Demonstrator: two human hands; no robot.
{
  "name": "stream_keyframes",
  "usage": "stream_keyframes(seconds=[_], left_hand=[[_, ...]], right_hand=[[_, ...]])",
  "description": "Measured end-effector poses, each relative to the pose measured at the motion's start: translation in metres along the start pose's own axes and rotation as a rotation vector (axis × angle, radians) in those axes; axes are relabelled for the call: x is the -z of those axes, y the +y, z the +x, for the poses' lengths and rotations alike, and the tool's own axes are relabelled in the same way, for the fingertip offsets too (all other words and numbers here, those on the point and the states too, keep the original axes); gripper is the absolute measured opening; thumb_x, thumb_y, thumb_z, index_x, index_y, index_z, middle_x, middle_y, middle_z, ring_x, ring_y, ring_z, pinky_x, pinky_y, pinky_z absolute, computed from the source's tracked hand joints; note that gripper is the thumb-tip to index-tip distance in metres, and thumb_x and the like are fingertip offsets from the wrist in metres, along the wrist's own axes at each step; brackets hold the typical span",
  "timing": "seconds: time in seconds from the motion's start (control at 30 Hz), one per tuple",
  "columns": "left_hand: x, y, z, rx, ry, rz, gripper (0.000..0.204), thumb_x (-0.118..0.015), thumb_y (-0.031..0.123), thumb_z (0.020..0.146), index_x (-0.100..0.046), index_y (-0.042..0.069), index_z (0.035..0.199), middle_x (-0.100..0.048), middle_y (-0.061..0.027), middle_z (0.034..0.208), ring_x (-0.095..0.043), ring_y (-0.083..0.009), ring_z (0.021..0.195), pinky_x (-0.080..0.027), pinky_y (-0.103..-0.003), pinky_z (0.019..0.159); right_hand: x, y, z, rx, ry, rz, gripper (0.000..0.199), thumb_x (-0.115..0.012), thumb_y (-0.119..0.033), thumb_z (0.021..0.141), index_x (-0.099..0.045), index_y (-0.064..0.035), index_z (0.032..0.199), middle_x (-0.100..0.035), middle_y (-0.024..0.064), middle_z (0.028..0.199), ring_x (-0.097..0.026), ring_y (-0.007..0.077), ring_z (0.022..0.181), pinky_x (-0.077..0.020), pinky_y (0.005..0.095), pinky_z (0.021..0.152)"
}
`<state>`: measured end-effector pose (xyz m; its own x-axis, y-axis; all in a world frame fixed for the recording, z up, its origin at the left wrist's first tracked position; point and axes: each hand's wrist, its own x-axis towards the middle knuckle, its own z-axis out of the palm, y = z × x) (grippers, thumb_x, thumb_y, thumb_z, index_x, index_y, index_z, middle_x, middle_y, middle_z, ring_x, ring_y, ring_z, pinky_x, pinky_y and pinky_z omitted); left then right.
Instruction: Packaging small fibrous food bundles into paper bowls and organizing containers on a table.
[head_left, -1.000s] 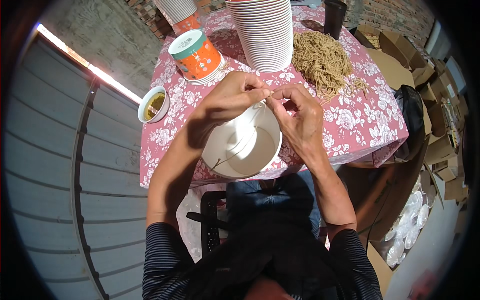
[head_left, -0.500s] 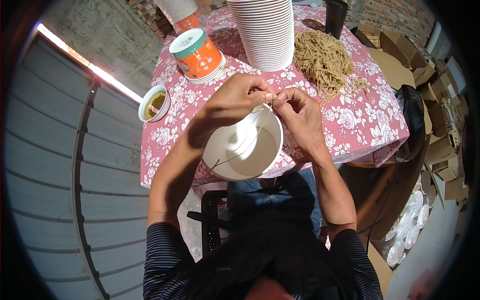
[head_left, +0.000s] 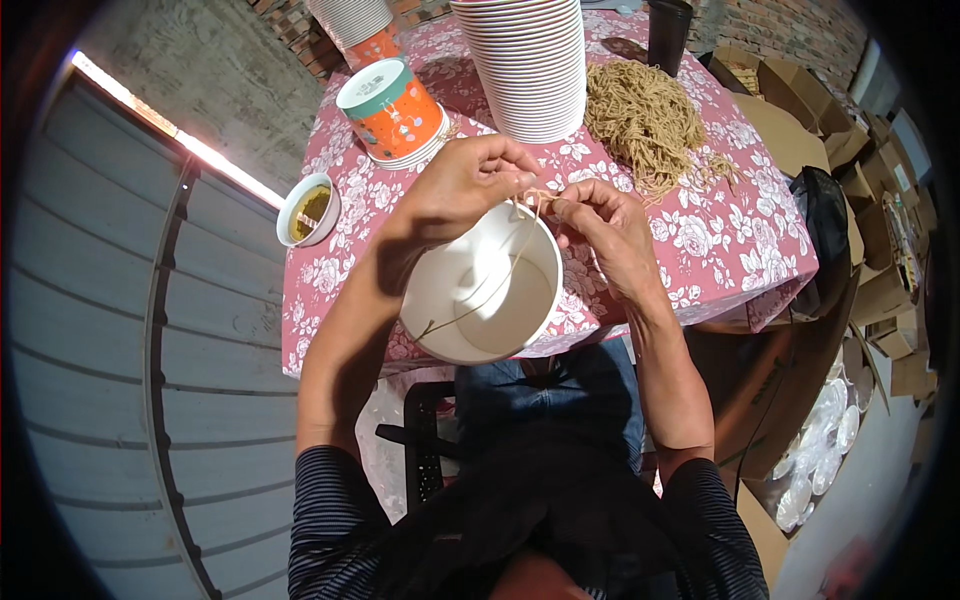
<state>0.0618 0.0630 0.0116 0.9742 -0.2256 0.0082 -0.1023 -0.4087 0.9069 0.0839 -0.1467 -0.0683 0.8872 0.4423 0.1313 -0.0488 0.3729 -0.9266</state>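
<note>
A white paper bucket [head_left: 535, 320] stands at the near table edge in front of me, its open mouth facing up toward me. A thin tan cord [head_left: 497, 288] runs across its mouth from the near left rim to the far rim. My left hand [head_left: 465, 190] pinches the cord above the far rim, the fingertips closed. Just to its right, my right hand [head_left: 612, 232] has thumb and index finger closed on the same cord. A short stretch of cord shows between the two hands. Exactly how it loops there is too small to tell.
Beyond the hands stand a tall stack of white buckets [head_left: 525, 75], an upturned orange bucket [head_left: 400, 115], a heap of tan cord [head_left: 645, 120] and a dark cup [head_left: 669, 35]. A white bowl [head_left: 325, 230] sits at the left edge of the flowered table [head_left: 690, 235]. Cardboard boxes [head_left: 800, 95] lie right.
My hands have drawn slightly apart, the left one moving a little left and the right one a little right. More cord now shows between them. The bucket has shifted slightly.
</note>
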Motion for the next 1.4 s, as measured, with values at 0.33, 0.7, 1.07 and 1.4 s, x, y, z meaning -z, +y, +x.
stream_keyframes(seconds=[0.33, 0.7, 1.07, 1.4], left_hand=[[0.002, -0.01, 0.004, -0.06, 0.064, 0.019, 0.025, -0.058, 0.007, 0.1, -0.063, -0.004, 0.122, -0.069, -0.008, 0.103, -0.062, -0.0124, 0.095, -0.051, -0.026, 0.083], [-0.002, -0.005, 0.001, -0.043, 0.056, -0.146, 0.023, -0.06, 0.013, 0.103, -0.062, -0.001, 0.12, -0.064, -0.002, 0.093, -0.06, -0.008, 0.085, -0.049, -0.023, 0.078], [-0.004, -0.005, 0.004, -0.106, 0.018, -0.121, 0.021, -0.058, 0.009, 0.101, -0.062, -0.004, 0.118, -0.065, -0.0052, 0.094, -0.062, -0.0108, 0.084, -0.052, -0.026, 0.078], [-0.004, -0.001, 0.001, -0.049, 0.035, -0.195, 0.02, -0.063, 0.012, 0.102, -0.064, -0.001, 0.118, -0.065, -0.0026, 0.095, -0.063, -0.009, 0.085, -0.052, -0.025, 0.081]], right_hand=[[0.002, 0.0, -0.002, -0.071, -0.026, 0.068, 0.011, -0.065, -0.005, 0.097, -0.069, 0.0041, 0.1, -0.075, 0.0097, 0.094, -0.066, 0.0083, 0.073, -0.0551, 0.0215, 0.069], [0.003, 0.002, -0.003, 0.076, 0.101, -0.105, 0.021, -0.072, -0.017, 0.099, -0.071, 0.0041, 0.102, -0.072, 0.0048, 0.089, -0.064, 0.0076, 0.076, -0.053, 0.0233, 0.071], [-0.007, -0.001, 0.008, 0.023, 0.017, -0.143, 0.019, -0.075, -0.015, 0.094, -0.075, 0.0042, 0.091, -0.071, 0.0023, 0.081, -0.059, 0.0055, 0.073, -0.0474, 0.0232, 0.065], [0.002, 0.007, 0.007, -0.004, 0.042, -0.125, 0.024, -0.074, -0.019, 0.096, -0.073, 0.0026, 0.087, -0.068, -0.0015, 0.08, -0.056, 0.0036, 0.071, -0.0458, 0.0223, 0.064]])
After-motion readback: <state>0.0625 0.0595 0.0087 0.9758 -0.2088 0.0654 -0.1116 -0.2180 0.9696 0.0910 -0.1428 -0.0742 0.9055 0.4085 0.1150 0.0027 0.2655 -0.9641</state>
